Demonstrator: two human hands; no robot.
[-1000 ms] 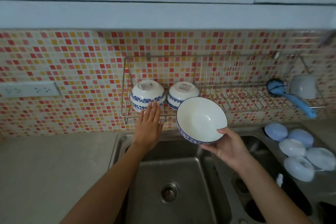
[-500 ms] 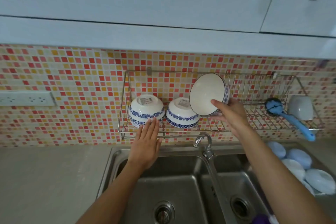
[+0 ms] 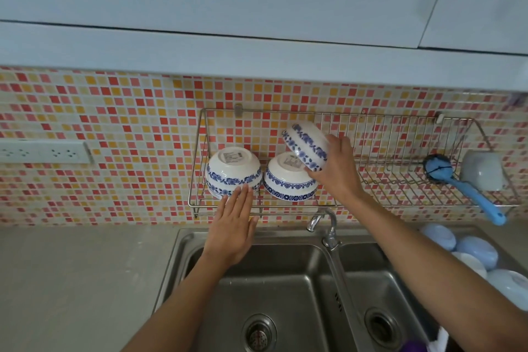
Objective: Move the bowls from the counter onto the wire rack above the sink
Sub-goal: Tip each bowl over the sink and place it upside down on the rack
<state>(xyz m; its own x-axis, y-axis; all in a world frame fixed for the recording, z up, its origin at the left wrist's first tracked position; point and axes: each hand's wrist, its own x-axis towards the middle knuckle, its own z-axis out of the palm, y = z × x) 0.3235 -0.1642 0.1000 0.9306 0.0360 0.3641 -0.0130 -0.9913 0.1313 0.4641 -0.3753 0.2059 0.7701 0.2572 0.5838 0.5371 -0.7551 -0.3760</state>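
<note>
Gripping a white ceramic bowl with a blue floral band (image 3: 305, 146), the right hand (image 3: 337, 171) is tilting it, mouth turned away, above the wall-mounted steel wire rack (image 3: 400, 180). Two matching bowls, the left inverted bowl (image 3: 233, 170) and the middle inverted bowl (image 3: 288, 180), are sitting upside down on the rack. The left hand (image 3: 233, 228) is lying flat and unclenched, fingertips touching the left inverted bowl, over the stainless double sink (image 3: 274, 280).

White stickers with small print are seen on the upturned bases of the left bowl (image 3: 233, 171) and middle bowl (image 3: 290, 178); nothing can be read.
</note>
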